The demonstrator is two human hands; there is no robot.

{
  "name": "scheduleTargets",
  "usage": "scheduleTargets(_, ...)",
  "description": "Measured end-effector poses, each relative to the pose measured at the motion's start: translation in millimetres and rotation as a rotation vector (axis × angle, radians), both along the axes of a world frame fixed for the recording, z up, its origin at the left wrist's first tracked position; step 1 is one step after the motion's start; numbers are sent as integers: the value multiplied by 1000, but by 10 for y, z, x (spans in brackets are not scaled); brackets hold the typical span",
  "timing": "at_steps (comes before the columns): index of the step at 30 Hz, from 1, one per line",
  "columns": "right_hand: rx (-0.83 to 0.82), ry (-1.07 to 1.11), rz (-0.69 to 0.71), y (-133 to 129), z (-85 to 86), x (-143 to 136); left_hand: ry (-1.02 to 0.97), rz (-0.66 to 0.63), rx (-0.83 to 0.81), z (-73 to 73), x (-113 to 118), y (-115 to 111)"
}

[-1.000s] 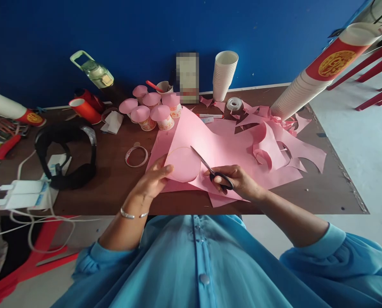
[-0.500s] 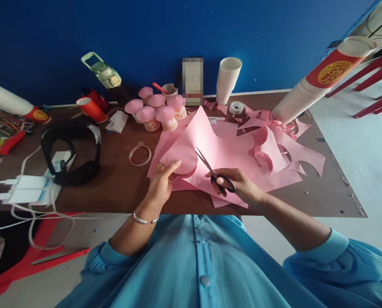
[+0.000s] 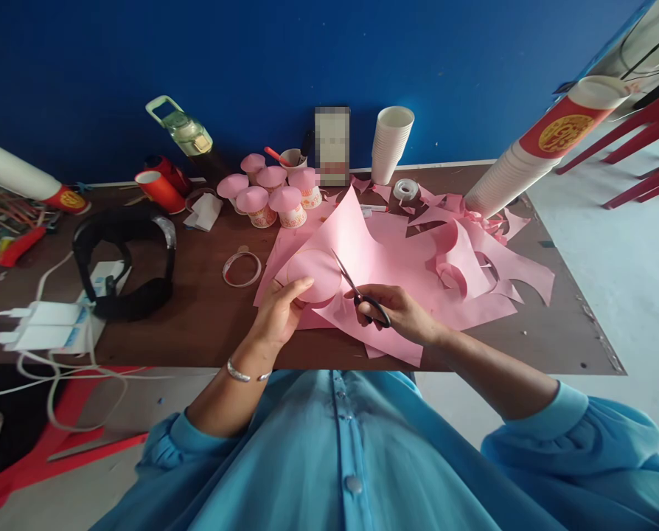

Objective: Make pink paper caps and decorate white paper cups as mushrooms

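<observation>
My left hand (image 3: pixel 279 310) pinches a pink paper (image 3: pixel 312 274) that bears a round outline, thumb on top and fingers hidden beneath. In my right hand (image 3: pixel 399 310) are black-handled scissors (image 3: pixel 372 308), their blades at the right edge of the round outline. More pink paper (image 3: pixel 407 258) lies under and beyond both hands, with curled offcuts (image 3: pixel 465 262) on the right. Behind my left hand stand several small paper cups topped with pink cones (image 3: pixel 285 199).
On the table (image 3: pixel 197 324), a tape ring (image 3: pixel 242 270), a black neckband device (image 3: pixel 124 265) and white chargers (image 3: pixel 50 324) lie left. Cup stacks (image 3: pixel 393 144) stand at the back and right (image 3: pixel 551 147). A green-lidded bottle (image 3: pixel 189 136) leans at back left.
My right hand and the scissors have moved a little left, closer to the round outline. The lower flap of pink paper has shifted slightly downward. My left hand keeps its hold.
</observation>
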State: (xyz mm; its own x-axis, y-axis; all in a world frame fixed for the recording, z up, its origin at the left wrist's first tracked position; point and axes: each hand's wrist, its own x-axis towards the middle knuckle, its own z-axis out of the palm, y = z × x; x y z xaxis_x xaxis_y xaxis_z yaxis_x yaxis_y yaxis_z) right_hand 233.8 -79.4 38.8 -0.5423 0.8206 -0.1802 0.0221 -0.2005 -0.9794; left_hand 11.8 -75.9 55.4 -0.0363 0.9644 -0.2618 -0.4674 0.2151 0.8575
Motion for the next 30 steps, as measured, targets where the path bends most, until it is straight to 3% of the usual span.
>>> scheduleTargets(7,62,-1,-5,75,13,8,64,-95,130,-23,7,12)
scheduleTargets(21,113,23,3,64,11,50,67,-114,98,69,31,-3)
scheduleTargets(30,93,3,-14,48,32,53,81,-107,92,43,16,-10)
